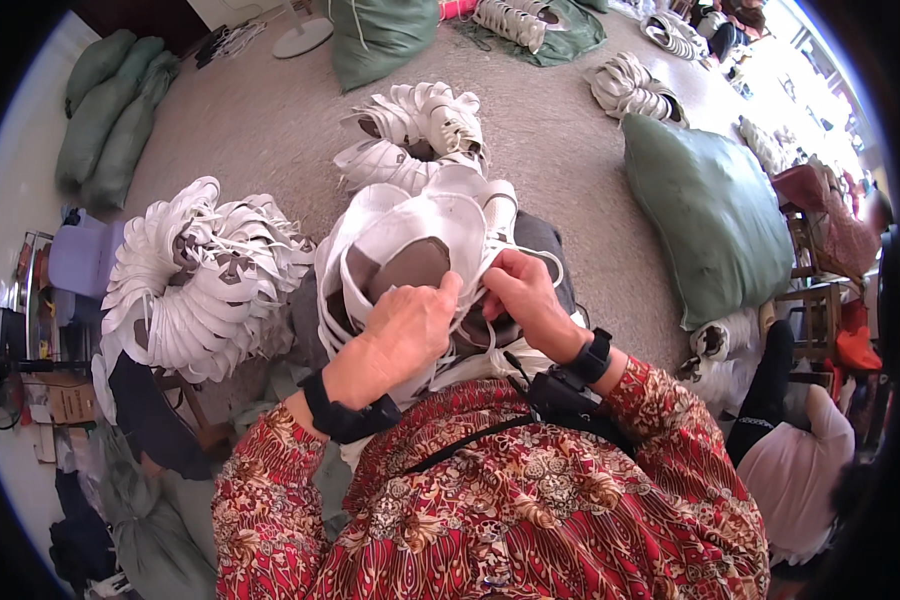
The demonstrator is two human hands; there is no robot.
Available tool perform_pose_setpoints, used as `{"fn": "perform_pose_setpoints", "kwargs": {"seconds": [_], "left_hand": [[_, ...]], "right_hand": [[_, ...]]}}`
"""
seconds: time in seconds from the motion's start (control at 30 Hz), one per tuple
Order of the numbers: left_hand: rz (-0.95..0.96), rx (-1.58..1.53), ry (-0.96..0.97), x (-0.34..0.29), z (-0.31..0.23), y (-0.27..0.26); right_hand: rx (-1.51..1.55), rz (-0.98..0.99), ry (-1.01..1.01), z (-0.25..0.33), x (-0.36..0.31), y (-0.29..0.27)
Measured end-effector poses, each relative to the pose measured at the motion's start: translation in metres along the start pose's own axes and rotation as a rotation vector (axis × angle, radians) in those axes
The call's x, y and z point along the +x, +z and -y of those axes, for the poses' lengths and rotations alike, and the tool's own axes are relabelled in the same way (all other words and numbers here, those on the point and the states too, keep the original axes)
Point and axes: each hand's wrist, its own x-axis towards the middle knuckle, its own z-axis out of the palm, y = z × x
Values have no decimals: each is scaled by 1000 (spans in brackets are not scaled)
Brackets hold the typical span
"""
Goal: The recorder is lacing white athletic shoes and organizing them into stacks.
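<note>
In my lap lies a bundle of white shoe uppers (360, 215) with brown linings, nested one against another. My left hand (412, 325) is closed on the near edge of the uppers, its index finger bent at the rim; the other fingertips are hidden. Just to its right, my right hand (528, 300) is closed in a pinch on a white shoelace (554, 262), which loops out past the knuckles. Beside that loop, one laced upper (499, 210) stands up at the bundle's far right. Both wrists wear black bands.
To my left sits a large ring of stacked uppers (195, 325); a smaller pile (420, 130) lies ahead on the floor. A full green sack (710, 215) rests at the right, another sack (385, 40) farther off. Another person (800, 470) sits close on my right.
</note>
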Motion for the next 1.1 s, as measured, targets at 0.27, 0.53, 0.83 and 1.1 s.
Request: {"fn": "perform_pose_setpoints", "kwargs": {"seconds": [0.27, 0.53, 0.83, 1.1], "left_hand": [[-211, -111, -174, 3, 52, 55], [-566, -521, -101, 22, 45, 48], [-464, -1064, -213, 60, 16, 47], [-563, -492, -88, 65, 15, 46]], "right_hand": [[-94, -183, -175, -4, 47, -6], [-107, -21, -111, -18, 33, -4], [112, 77, -114, -21, 27, -8], [140, 110, -134, -25, 28, -10]]}}
